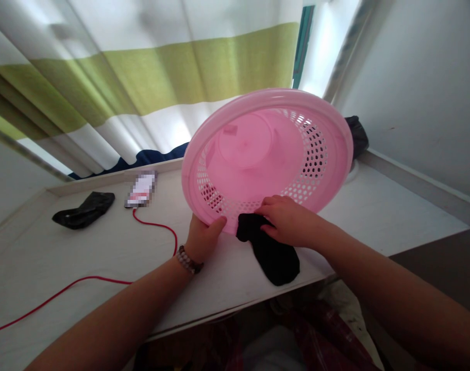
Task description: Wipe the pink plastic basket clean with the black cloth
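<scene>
A round pink plastic basket (335, 134) with perforated walls is tipped on its side on the white table (103, 247), its opening facing me. My left hand (204, 238) grips the basket's lower rim, thumb on the front; a bead bracelet sits on that wrist. My right hand (287, 219) is closed on the top of a black sock (275, 257) at the basket's lower rim. The sock's lower end lies flat on the table near its front edge.
A second black sock (84, 208) lies at the left of the table. Beside it sits a phone (141, 189) with a red cable (157, 226) running across to the left. Another dark item (357, 135) rests behind the basket. Striped curtains hang behind; a wall stands right.
</scene>
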The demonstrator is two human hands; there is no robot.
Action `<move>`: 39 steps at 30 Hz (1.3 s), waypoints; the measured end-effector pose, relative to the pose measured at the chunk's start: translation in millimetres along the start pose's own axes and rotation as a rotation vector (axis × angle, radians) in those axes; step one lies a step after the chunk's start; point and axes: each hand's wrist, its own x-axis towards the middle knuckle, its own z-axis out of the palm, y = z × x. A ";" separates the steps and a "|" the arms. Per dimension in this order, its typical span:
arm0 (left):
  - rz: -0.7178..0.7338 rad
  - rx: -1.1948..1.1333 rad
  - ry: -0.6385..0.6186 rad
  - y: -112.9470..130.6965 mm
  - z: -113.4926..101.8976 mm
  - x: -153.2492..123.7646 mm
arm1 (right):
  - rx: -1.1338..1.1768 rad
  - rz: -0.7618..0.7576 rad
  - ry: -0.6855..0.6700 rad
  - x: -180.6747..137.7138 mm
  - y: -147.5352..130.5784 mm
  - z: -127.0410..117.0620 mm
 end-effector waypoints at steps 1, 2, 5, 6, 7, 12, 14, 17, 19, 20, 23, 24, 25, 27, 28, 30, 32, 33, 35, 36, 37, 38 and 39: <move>0.002 -0.004 -0.004 1.0 0.3 0.3 | 0.024 -0.020 -0.007 2.2 -3.7 3.2; 0.007 -0.011 -0.008 2.2 0.6 0.7 | 0.053 -0.034 0.001 4.1 -7.7 6.5; 0.032 -0.035 -0.022 6.2 1.5 1.6 | 0.179 -0.053 0.045 7.3 -15.7 13.3; 0.041 -0.039 -0.026 7.3 1.7 1.9 | 0.221 -0.048 0.057 7.6 -15.9 13.9; 0.046 -0.040 -0.029 8.2 1.9 2.0 | 0.249 -0.037 0.069 7.7 -14.7 13.6; 0.064 -0.047 -0.042 8.7 2.5 2.5 | 0.105 0.032 0.095 7.4 3.4 7.0; 0.070 -0.053 -0.042 8.5 2.5 2.6 | 0.029 0.037 0.049 8.1 9.6 6.3; 0.071 -0.047 -0.032 8.9 2.3 2.8 | -0.023 0.050 0.008 11.0 13.0 8.8; 0.077 -0.039 -0.028 9.2 2.0 2.8 | -0.041 0.063 -0.001 14.2 12.3 10.8; 0.081 -0.037 -0.028 9.4 1.9 2.8 | -0.048 0.067 -0.011 16.1 11.4 11.4; 0.080 -0.041 -0.020 10.0 1.6 2.6 | -0.079 0.086 -0.051 22.1 8.1 11.3; 0.076 -0.045 -0.020 10.4 1.5 2.4 | -0.098 0.095 -0.065 24.1 7.1 10.8; 0.072 -0.051 -0.022 10.9 1.6 2.3 | -0.119 0.101 -0.075 25.9 6.1 10.3; 0.074 -0.067 -0.030 11.9 1.8 2.0 | -0.166 0.096 -0.083 28.9 4.6 10.0; 0.075 -0.076 -0.036 12.2 1.9 1.9 | -0.186 0.079 -0.080 29.9 4.2 10.5; 0.069 -0.095 -0.043 12.2 2.2 1.4 | -0.222 0.026 -0.064 30.6 3.9 13.0; 0.056 -0.114 -0.048 10.9 2.2 0.8 | -0.249 -0.022 -0.049 29.8 4.6 16.8; 0.050 -0.122 -0.046 10.0 2.2 0.4 | -0.256 -0.039 -0.045 29.0 5.3 18.8; 0.045 -0.128 -0.042 7.9 1.9 -0.2 | -0.259 -0.058 -0.042 27.1 7.5 21.9; 0.043 -0.126 -0.042 7.0 1.8 -0.4 | -0.256 -0.059 -0.037 26.1 8.9 22.6; 0.043 -0.122 -0.040 6.4 1.7 -0.5 | -0.251 -0.057 -0.030 25.3 10.5 22.9; 0.042 -0.119 -0.038 6.1 1.7 -0.5 | -0.244 -0.051 -0.019 24.5 12.4 22.6; 0.040 -0.116 -0.034 6.1 1.8 -0.4 | -0.234 -0.042 -0.006 23.9 14.3 22.0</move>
